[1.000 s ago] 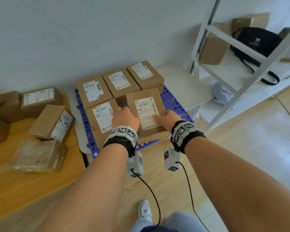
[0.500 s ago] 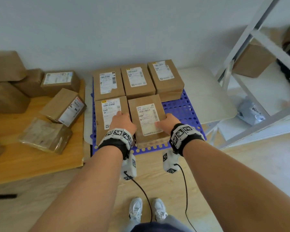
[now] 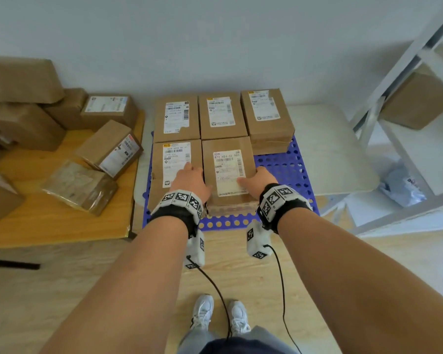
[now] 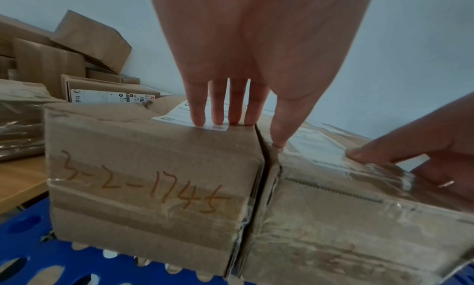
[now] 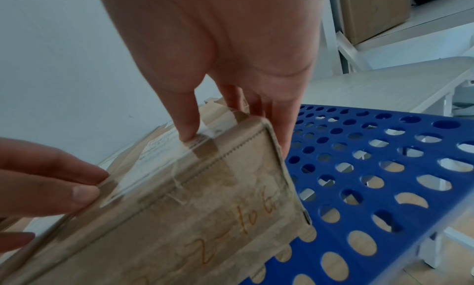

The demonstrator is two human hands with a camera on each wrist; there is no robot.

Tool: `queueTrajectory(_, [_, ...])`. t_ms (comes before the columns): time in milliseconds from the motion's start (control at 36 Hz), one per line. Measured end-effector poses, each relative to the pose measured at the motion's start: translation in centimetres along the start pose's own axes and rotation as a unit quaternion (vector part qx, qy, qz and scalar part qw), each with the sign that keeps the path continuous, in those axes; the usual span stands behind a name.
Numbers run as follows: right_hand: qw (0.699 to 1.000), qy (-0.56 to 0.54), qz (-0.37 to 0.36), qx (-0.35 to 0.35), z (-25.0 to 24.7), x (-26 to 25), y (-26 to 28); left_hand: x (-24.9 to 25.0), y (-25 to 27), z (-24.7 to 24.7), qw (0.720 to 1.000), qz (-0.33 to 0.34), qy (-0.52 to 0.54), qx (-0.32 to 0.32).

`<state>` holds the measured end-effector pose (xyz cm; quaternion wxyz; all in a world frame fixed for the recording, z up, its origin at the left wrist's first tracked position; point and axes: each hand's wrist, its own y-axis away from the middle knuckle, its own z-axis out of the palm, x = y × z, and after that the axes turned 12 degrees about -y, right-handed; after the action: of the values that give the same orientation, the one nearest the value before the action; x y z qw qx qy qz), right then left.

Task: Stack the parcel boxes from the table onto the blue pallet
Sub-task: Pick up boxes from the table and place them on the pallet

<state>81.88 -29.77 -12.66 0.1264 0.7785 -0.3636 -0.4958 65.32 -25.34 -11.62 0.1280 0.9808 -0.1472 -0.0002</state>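
Wooden desk [image 3: 62, 221], far left: loose parcel boxes [image 3: 109, 149] are kept on it, one film-wrapped; more desk and more boxes are shown than half a second earlier, the view having swung left.

Blue pallet [image 3: 287, 169], centre: five parcels are set on it, three at the back and two in front. The front-left parcel [image 3: 175, 164] is marked 3-2-1745 on its near face.

Left hand [image 3: 191, 178]: laid with straight fingers [image 4: 197, 115] on the label of the front-left parcel, thumb on the neighbouring box; nothing is gripped. Its placing is unchanged.

Front-centre parcel [image 3: 228, 172]: seated on the pallet, touching the front-left parcel and the back row, as before.

Right hand [image 3: 258, 178]: the parcel's right edge is held, thumb [image 5: 188, 127] on top, fingers down the side.

White shelving [image 3: 399, 139], far right: a carton is stored on it; less is shown than earlier.
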Motion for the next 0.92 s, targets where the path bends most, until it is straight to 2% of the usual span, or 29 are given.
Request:
queueTrajectory(167, [0.999,0.031,-0.007,0.003,0.1,0.1,0.1,0.0,0.5,0.2,1.0,-0.004,0.029,-0.006])
queueTrajectory(278, [0.996,0.076,-0.027,0.045,0.2,-0.8,0.7,-0.3,1.0,-0.3,0.999,-0.01,0.044,-0.006])
queueTrajectory(389, [0.983,0.145,-0.085,0.075,0.2,-2.2,1.6,-1.2,1.9,-1.1,0.999,-0.03,0.026,0.034])
queueTrajectory(500, [0.966,0.211,-0.14,0.062,1.3,-4.0,2.9,-3.3,3.0,-2.0,0.997,-0.049,0.013,0.052])
queueTrajectory(694, [0.945,0.258,-0.201,0.012,6.1,-7.5,6.3,-9.1,6.0,-4.3,0.993,-0.084,-0.009,0.084])
queueTrajectory(917, [0.924,0.277,-0.262,-0.039,15.5,-12.1,11.6,-19.9,11.1,-4.8,0.985,-0.151,0.002,0.086])
